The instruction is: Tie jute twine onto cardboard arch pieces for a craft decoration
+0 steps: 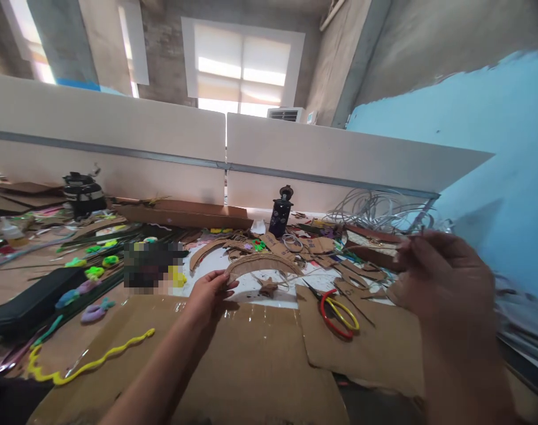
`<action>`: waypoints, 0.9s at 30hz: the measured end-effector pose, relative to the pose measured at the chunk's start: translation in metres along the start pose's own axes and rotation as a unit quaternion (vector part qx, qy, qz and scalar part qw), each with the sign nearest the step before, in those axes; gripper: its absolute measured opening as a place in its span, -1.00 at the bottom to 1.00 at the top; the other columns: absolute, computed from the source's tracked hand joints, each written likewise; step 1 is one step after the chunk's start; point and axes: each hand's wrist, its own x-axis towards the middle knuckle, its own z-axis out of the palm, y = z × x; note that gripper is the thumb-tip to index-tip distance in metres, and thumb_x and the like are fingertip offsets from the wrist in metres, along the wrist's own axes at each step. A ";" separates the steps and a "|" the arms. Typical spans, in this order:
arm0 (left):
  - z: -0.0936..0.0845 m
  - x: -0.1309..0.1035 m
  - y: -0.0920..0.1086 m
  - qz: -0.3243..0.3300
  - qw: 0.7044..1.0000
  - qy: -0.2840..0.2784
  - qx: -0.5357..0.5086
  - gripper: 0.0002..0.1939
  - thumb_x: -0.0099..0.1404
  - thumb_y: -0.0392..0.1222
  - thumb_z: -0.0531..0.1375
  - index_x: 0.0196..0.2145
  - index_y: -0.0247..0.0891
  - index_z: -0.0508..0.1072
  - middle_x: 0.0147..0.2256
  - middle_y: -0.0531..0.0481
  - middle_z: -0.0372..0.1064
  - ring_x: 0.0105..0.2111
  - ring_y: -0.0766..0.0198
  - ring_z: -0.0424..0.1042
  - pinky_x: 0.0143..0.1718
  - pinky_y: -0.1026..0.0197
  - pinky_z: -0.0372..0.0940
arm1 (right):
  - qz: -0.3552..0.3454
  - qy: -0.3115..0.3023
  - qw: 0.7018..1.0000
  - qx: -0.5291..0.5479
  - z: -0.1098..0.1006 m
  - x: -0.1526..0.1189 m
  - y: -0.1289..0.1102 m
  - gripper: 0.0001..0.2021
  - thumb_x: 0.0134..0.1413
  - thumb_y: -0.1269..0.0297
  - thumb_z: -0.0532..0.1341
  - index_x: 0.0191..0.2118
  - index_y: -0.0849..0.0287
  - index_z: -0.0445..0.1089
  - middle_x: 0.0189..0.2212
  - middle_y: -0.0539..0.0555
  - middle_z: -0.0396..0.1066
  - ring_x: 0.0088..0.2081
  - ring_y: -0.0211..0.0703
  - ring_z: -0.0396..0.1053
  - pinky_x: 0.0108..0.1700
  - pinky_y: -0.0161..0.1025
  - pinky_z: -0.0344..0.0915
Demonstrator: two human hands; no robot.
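My left hand [211, 290] pinches the left end of a curved brown cardboard strip [262, 264], which arches to the right above the white part of the table. Raised at the right is my right hand [443, 268], its fingers pressed together; what they hold is too small to make out. Scissors with red and yellow handles [340, 316] lie on a cardboard sheet [361, 354] between my hands. A small cardboard star shape [268, 287] rests just below the arch.
A black bottle [280, 215] stands behind the cardboard scraps. Coiled wire [370, 206] lies at the back right. At the left are a black case [34, 301], a yellow fuzzy strand [105, 355] and a dark jug [82, 195]. White panels [317, 153] close off the back.
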 end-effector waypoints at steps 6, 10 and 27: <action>0.018 -0.023 -0.014 0.016 0.998 -0.017 0.055 -0.78 0.16 -0.17 0.38 -0.23 -0.20 0.50 -0.45 0.01 0.46 -0.50 0.33 0.46 -0.64 0.45 0.15 | -0.002 -0.391 0.899 -0.196 0.048 -0.054 0.011 -0.90 0.21 0.25 0.29 -0.28 0.10 0.54 -0.34 0.04 0.52 -0.30 -0.13 0.44 -0.26 -0.23 0.34; 0.018 -0.034 -0.015 0.010 0.997 -0.062 0.039 -0.78 0.14 -0.15 0.38 -0.25 -0.21 0.52 -0.44 0.01 0.46 -0.47 0.32 0.45 -0.55 0.42 0.22 | -0.069 -0.502 0.834 -0.217 0.094 -0.089 0.061 -0.93 0.20 0.37 0.28 -0.33 0.14 0.51 -0.21 0.09 0.50 -0.10 -0.07 0.42 -0.03 -0.15 0.30; 0.010 -0.026 -0.013 -0.019 0.990 -0.139 0.031 -0.79 0.13 -0.20 0.40 -0.25 -0.29 0.64 -0.44 -0.06 0.54 -0.52 0.34 0.44 -0.49 0.36 0.26 | -0.136 -0.584 0.725 -0.340 0.118 -0.102 0.100 -0.86 0.34 0.42 0.11 -0.17 0.22 0.44 -0.08 0.22 0.48 -0.03 -0.01 0.40 0.03 -0.07 0.31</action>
